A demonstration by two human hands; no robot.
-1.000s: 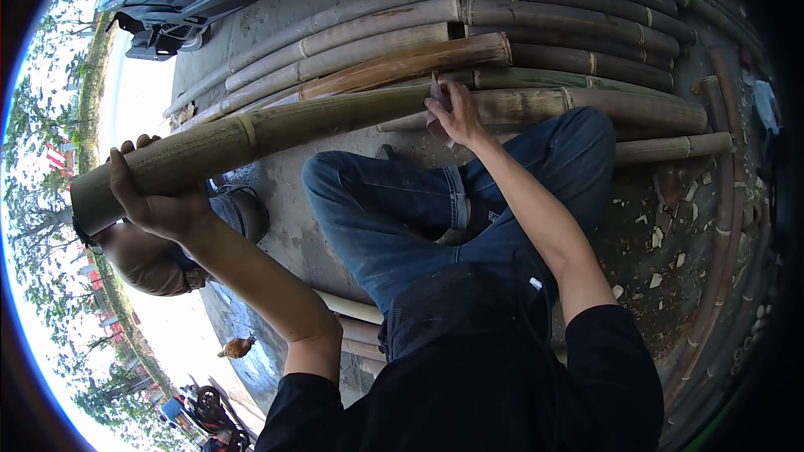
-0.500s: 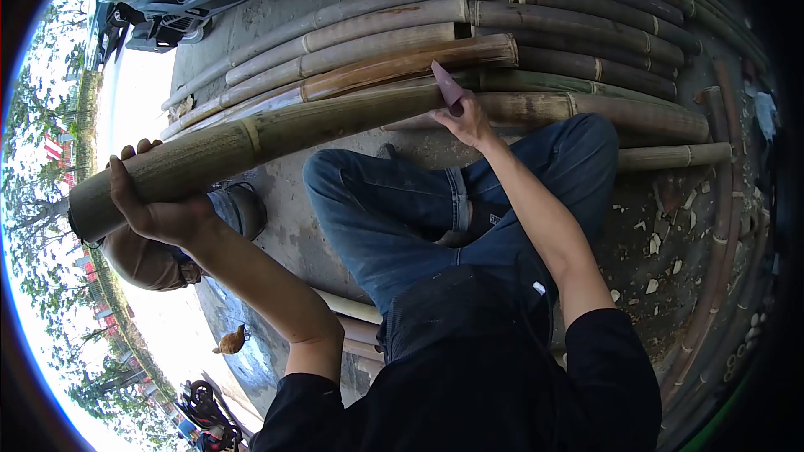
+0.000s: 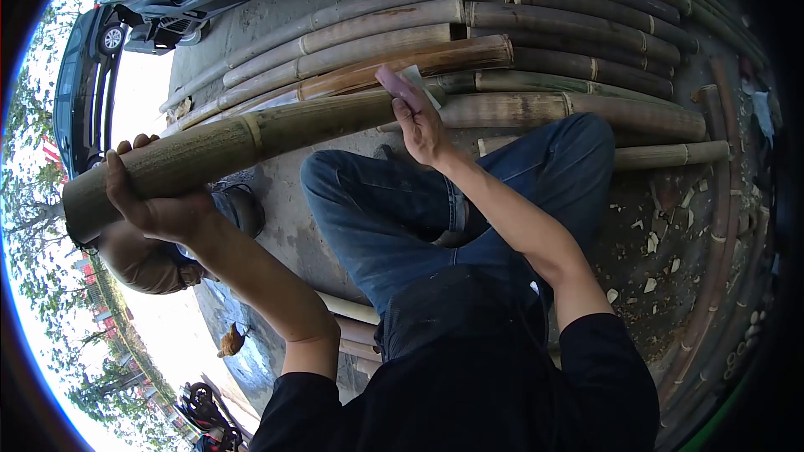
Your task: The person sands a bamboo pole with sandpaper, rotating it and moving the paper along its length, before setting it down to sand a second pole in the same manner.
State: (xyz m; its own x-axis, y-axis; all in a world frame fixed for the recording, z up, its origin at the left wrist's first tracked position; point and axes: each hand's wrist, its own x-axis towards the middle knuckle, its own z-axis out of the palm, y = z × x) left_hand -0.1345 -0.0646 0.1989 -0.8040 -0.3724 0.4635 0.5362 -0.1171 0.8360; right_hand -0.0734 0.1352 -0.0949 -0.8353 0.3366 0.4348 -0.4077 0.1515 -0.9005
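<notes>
The left hand (image 3: 163, 201) is at the left side of the frame, with its fingers curled tight around the fat end of a long green-brown bamboo pole (image 3: 243, 141). The pole slants from the left edge of the frame up to the upper middle, over the person's bent legs (image 3: 368, 209) in blue jeans. The right hand (image 3: 419, 130) is near the thin end of the pole, just above the middle of the frame. It pinches a pink sheet (image 3: 400, 90), with the thumb on the near side. The sheet sits against the pole, but how hard it presses, I cannot tell. More bamboo poles (image 3: 385, 23) lie in rows across the top. Pale chips (image 3: 651, 244) lie on the ground at the right. A brown bird (image 3: 231, 340) stands at the lower left, and a dark car (image 3: 82, 88) is at the upper left.
</notes>
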